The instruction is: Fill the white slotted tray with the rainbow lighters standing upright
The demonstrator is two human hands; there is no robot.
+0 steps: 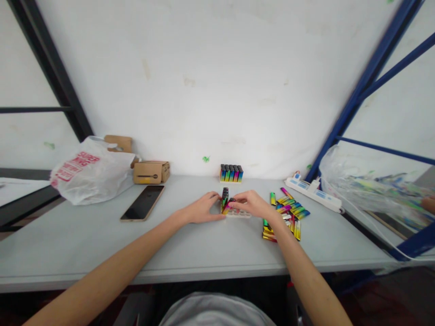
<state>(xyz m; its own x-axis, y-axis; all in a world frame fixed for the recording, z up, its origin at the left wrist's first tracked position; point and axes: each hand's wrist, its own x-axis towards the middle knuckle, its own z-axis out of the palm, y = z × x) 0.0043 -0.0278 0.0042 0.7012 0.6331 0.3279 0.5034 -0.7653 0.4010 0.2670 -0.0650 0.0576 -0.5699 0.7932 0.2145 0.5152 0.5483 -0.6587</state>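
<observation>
A white lighter tray [243,214] with holes lies in front of me, with a short row of upright lighters [224,195] at its left end. My left hand [203,208] grips that end, thumb at the front corner and fingers towards the back. My right hand [251,203] pinches a pink-and-yellow lighter [227,208], tilted, over the tray's left part beside the standing row. Under and beside my right forearm lies a loose pile of shiny multicoloured lighters [283,209].
A filled tray of lighters [231,174] stands by the wall. To the left are a phone [143,203], a small cardboard box [151,173] and a white plastic bag [93,170]. A power strip [314,193] and a clear plastic bag [356,181] are at the right.
</observation>
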